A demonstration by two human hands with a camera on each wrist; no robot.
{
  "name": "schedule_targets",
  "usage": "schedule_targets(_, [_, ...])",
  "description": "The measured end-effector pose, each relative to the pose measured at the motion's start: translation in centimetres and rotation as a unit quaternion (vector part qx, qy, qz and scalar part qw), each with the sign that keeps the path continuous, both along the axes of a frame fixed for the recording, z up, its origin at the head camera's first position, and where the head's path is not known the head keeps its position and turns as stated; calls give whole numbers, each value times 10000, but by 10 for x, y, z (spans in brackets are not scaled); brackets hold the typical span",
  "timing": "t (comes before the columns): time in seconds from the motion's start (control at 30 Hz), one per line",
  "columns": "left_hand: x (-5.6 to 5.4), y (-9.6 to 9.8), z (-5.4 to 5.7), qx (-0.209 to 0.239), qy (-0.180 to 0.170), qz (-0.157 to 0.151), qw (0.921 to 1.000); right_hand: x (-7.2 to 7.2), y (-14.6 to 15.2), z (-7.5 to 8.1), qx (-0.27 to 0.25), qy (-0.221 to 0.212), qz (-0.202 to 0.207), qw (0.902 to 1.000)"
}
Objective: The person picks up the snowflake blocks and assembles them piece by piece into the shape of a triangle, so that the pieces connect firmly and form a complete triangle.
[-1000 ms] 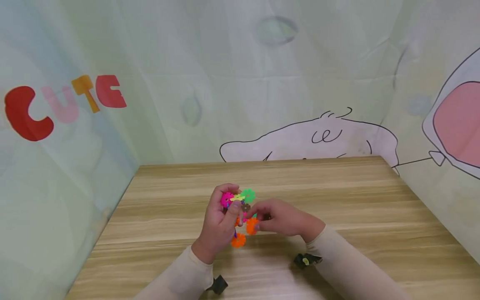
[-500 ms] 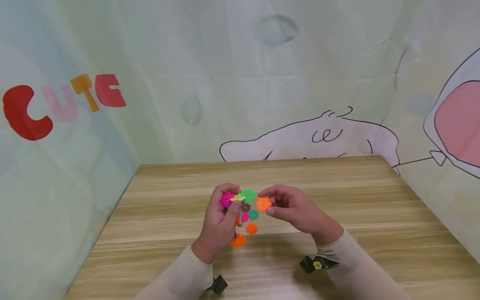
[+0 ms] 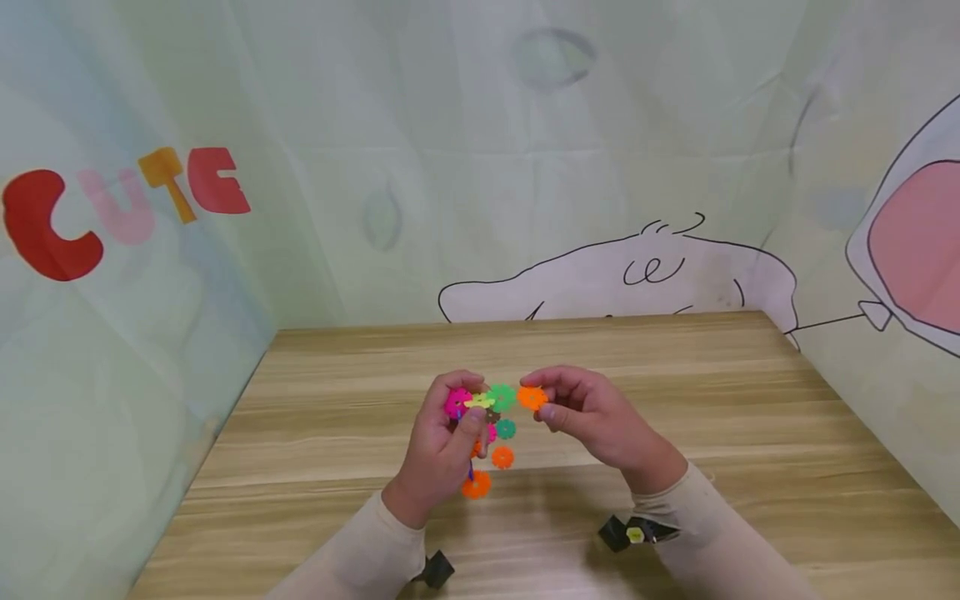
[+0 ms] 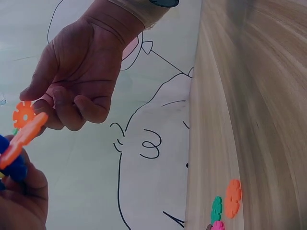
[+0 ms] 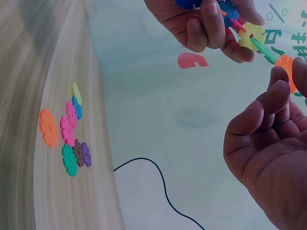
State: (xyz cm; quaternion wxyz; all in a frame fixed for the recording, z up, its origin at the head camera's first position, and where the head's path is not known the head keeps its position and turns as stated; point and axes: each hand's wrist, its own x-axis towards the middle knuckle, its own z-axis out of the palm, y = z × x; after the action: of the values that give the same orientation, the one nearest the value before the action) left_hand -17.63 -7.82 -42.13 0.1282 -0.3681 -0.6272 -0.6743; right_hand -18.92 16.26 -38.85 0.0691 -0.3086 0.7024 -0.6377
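My left hand (image 3: pixel 438 446) grips a joined string of snowflake discs. Along its top run a pink disc (image 3: pixel 458 403), a yellow disc (image 5: pixel 251 36) and a green disc (image 3: pixel 502 397), with blue discs (image 5: pixel 229 13) between the fingers. From its lower end sticks out a larger-looking orange disc (image 3: pixel 476 484). Between thumb and fingertips, my right hand (image 3: pixel 603 421) pinches a separate orange disc (image 3: pixel 532 397). That disc is held up close to the green one, and in the right wrist view the two overlap edge to edge.
Several loose discs lie on the wooden table (image 3: pixel 337 392) below the hands: an orange disc (image 5: pixel 48 128), a teal disc (image 5: pixel 69 159), a brown disc (image 5: pixel 78 153), a purple disc (image 5: pixel 86 154) and pink discs (image 5: pixel 67 131). A printed cloth (image 3: pixel 337 167) hangs behind.
My right hand has lifted an orange disc off the table and brought it up beside the green disc. My left hand has stayed nearly in place, its string shifting slightly right.
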Motion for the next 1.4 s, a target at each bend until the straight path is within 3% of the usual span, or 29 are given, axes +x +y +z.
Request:
schedule_targets(0.3, [0,1,-2,-34,145,-170,9997,1,1,-2,9,-43,-115,9999])
schedule_targets(0.63, [2,2,-1,-256,15,-136,9996,2,-3,-2,-3,-156,-174,9997])
schedule_targets(1.07, [-2,2,-5,-148,306,-435,9985,3,-3,-3,-73,-277,-192,9994])
schedule_targets(1.4, [0,1,-2,-272,-22,-450,9986,2,-4,0,-127,-365,-51,9992])
